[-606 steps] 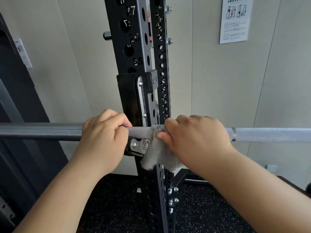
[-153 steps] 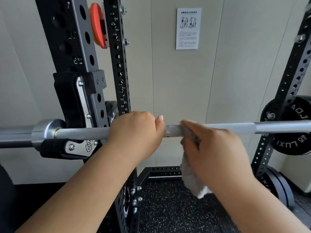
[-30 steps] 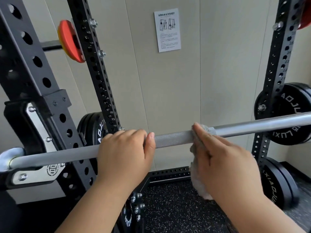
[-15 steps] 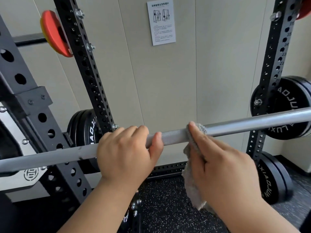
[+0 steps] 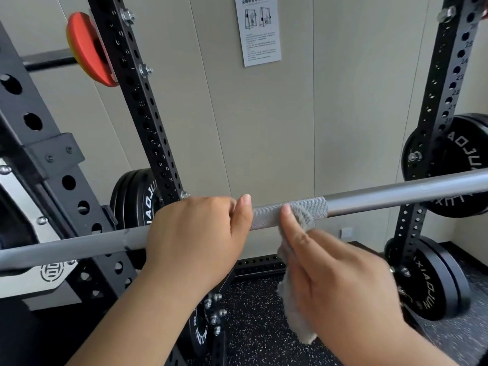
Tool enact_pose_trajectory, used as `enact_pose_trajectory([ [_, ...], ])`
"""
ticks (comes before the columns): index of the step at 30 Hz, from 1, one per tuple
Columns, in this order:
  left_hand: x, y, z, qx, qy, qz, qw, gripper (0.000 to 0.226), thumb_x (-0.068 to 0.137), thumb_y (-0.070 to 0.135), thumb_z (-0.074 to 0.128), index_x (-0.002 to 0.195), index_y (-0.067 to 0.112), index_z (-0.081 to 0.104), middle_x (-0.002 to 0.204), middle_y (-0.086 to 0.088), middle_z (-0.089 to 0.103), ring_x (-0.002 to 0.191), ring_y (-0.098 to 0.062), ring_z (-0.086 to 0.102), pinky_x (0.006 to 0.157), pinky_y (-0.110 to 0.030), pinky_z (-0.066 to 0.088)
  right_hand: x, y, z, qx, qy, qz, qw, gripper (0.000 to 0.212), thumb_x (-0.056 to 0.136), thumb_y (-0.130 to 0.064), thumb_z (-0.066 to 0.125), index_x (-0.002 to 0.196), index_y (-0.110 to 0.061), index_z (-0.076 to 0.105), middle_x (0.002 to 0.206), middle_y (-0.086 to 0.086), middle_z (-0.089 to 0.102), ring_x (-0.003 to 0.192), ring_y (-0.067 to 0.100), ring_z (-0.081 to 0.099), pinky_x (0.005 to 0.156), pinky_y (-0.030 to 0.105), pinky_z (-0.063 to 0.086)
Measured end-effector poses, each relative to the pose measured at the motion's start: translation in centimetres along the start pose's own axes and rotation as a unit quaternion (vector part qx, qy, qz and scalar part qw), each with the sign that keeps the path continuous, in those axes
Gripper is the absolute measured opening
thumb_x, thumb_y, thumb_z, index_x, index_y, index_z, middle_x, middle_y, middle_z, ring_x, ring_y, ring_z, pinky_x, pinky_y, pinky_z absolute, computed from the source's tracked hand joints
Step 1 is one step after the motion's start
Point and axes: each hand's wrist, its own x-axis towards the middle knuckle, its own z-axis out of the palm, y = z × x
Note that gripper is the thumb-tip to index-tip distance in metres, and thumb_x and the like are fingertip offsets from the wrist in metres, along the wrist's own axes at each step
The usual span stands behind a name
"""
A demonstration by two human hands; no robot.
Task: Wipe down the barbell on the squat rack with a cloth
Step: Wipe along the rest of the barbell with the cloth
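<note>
Gripping barbell [image 5: 396, 191]: left hand [image 5: 195, 233]; right hand [image 5: 338, 281] holds cloth [image 5: 303, 215] against it.

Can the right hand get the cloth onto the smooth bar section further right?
Probably yes: the right hand holds the grey fluffy cloth against the knurling of the silver steel barbell, whose smooth shaft beyond is bare.
</note>
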Motion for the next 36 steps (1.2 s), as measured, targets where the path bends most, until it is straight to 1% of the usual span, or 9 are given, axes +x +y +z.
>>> enact_pose_trajectory([
  [4, -2.8, -2.1, 1.8, -0.046, 0.136, 0.06, 0.988, 0.041, 0.105, 0.031, 0.038, 0.083, 0.021, 0.071, 0.071, 0.01, 0.063, 0.064, -0.019, 0.059, 0.066, -0.039, 0.044, 0.7, 2.0, -1.4, 0.02, 0.062, 0.075, 0.995, 0.043, 0.097, -0.016, 0.063, 0.139, -0.012, 0.065, 0.092, -0.008, 0.079, 0.053, 0.011, 0.067, 0.039, 0.031, 0.055],
  [8, -5.0, -3.3, 3.3, 0.034, 0.185, 0.017, 0.982, 0.041, 0.102, 0.041, 0.043, 0.108, 0.014, 0.073, 0.094, 0.0, 0.069, 0.089, -0.029, 0.06, 0.091, -0.049, 0.038, -0.1, 0.7, -0.3, 0.005, 0.02, 0.019, 1.0, 0.045, 0.098, -0.02, 0.063, 0.143, -0.013, 0.062, 0.081, -0.01, 0.074, 0.044, 0.01, 0.056, 0.034, 0.029, 0.048],
  [12, -4.7, -3.7, 4.2, 0.055, 0.202, 0.041, 0.977, 0.046, 0.102, 0.052, 0.048, 0.11, 0.013, 0.071, 0.092, -0.001, 0.065, 0.087, -0.029, 0.056, 0.086, -0.049, 0.037, 0.5, 2.1, -1.2, 0.016, 0.075, 0.101, 0.992, 0.042, 0.1, -0.02, 0.06, 0.141, -0.01, 0.063, 0.099, -0.004, 0.08, 0.056, 0.012, 0.069, 0.04, 0.034, 0.056],
  [16, -4.0, -4.9, 3.6, 0.031, 0.193, 0.085, 0.977, 0.052, 0.101, 0.06, 0.045, 0.107, 0.015, 0.071, 0.083, 0.002, 0.062, 0.072, -0.027, 0.055, 0.074, -0.043, 0.039, -0.2, -0.1, 0.5, -0.007, 0.025, 0.025, 0.999, 0.043, 0.102, -0.02, 0.058, 0.143, -0.007, 0.06, 0.084, -0.006, 0.076, 0.045, 0.011, 0.055, 0.033, 0.03, 0.047],
  [21, -2.9, -5.5, 1.7, 0.009, 0.099, 0.123, 0.987, 0.058, 0.105, 0.064, 0.031, 0.095, 0.019, 0.067, 0.065, 0.007, 0.05, 0.055, -0.023, 0.05, 0.051, -0.032, 0.036, 0.7, 1.0, -0.2, 0.029, 0.082, 0.116, 0.99, 0.04, 0.102, -0.019, 0.058, 0.141, -0.01, 0.063, 0.093, -0.009, 0.078, 0.058, 0.012, 0.068, 0.04, 0.034, 0.055],
  [24, -2.0, -5.6, 0.1, 0.0, 0.026, 0.109, 0.994, 0.056, 0.101, 0.07, 0.02, 0.085, 0.031, 0.056, 0.054, 0.011, 0.043, 0.047, -0.013, 0.046, 0.044, -0.025, 0.032, 0.5, -1.6, 1.3, 0.01, 0.019, 0.047, 0.999, 0.042, 0.104, -0.022, 0.055, 0.144, -0.01, 0.059, 0.085, -0.009, 0.075, 0.047, 0.011, 0.057, 0.035, 0.031, 0.048],
  [28, -1.6, -5.8, -0.8, -0.019, -0.024, 0.081, 0.996, 0.059, 0.094, 0.077, 0.01, 0.084, 0.035, 0.05, 0.053, 0.01, 0.049, 0.052, -0.002, 0.048, 0.048, -0.026, 0.034, 1.1, -0.3, 0.0, 0.0, 0.074, 0.087, 0.993, 0.04, 0.1, -0.017, 0.057, 0.139, -0.012, 0.065, 0.088, -0.01, 0.078, 0.05, 0.008, 0.063, 0.037, 0.031, 0.053],
  [32, -3.2, -5.1, -0.4, -0.057, 0.04, 0.078, 0.995, 0.044, 0.096, 0.069, 0.04, 0.102, 0.032, 0.062, 0.07, 0.02, 0.05, 0.061, -0.01, 0.049, 0.055, -0.025, 0.033, 1.0, -2.4, 1.0, -0.003, 0.032, 0.098, 0.995, 0.046, 0.103, -0.024, 0.05, 0.145, -0.008, 0.058, 0.088, -0.01, 0.076, 0.052, 0.011, 0.063, 0.037, 0.032, 0.052],
  [36, -5.3, -6.7, 0.0, -0.03, 0.064, 0.044, 0.997, 0.057, 0.091, 0.067, 0.053, 0.116, 0.017, 0.066, 0.091, 0.005, 0.064, 0.083, -0.024, 0.06, 0.079, -0.043, 0.044, 1.2, -1.9, 0.3, -0.044, 0.038, 0.08, 0.995, 0.04, 0.099, -0.013, 0.059, 0.138, -0.007, 0.064, 0.079, -0.014, 0.072, 0.045, 0.007, 0.056, 0.032, 0.03, 0.049],
])
